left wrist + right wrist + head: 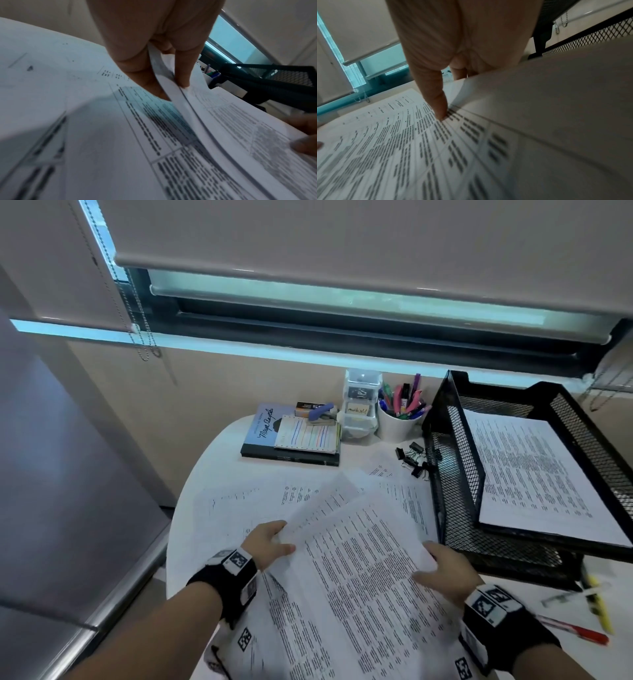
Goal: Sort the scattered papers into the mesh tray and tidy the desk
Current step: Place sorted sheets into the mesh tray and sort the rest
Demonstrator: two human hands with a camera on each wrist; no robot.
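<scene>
A loose bundle of printed papers (356, 556) is lifted off the white desk (219, 460) between both hands. My left hand (270, 542) pinches the bundle's left edge, thumb on top; the left wrist view shows the sheets (171, 83) clamped between thumb and fingers. My right hand (442, 568) grips the right edge, its thumb (440, 106) pressed on the printed page (393, 142) and fingers underneath. More papers (246, 501) lie flat on the desk beneath. The black mesh tray (459, 474) stands at the right with a printed stack (527, 470) in its upper tier.
Behind the papers lie books with a notepad (301, 436), a stapler, a small clear drawer unit (359, 402), a white pen cup (400, 419) and black binder clips (414, 457). A red pen (575, 630), a yellow highlighter (599, 604) and another pen lie at the right front.
</scene>
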